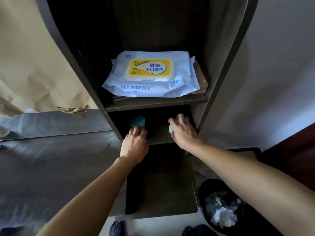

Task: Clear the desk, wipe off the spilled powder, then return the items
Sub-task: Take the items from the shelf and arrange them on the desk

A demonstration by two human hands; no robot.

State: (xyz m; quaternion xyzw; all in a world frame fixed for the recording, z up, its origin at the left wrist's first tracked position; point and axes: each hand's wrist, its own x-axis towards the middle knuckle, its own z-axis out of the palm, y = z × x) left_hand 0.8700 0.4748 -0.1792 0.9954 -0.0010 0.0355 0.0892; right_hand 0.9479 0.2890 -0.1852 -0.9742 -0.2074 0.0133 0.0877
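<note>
Both hands reached into the low shelf (158, 137), left hand (134, 145) grasping a teal jar (137, 121), right hand (183, 132) clenching a pale bottle (170, 128), probably to retrieve them.

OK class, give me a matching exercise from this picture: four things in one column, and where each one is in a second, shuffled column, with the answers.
Things
1. wet wipes pack
2. teal round object
3. bin
4. small pale object

Places
A. on the floor, lower right
B. under the right hand
C. on the upper shelf
D. lower compartment, at the left hand

Pairs: 1-C, 2-D, 3-A, 4-B
</note>
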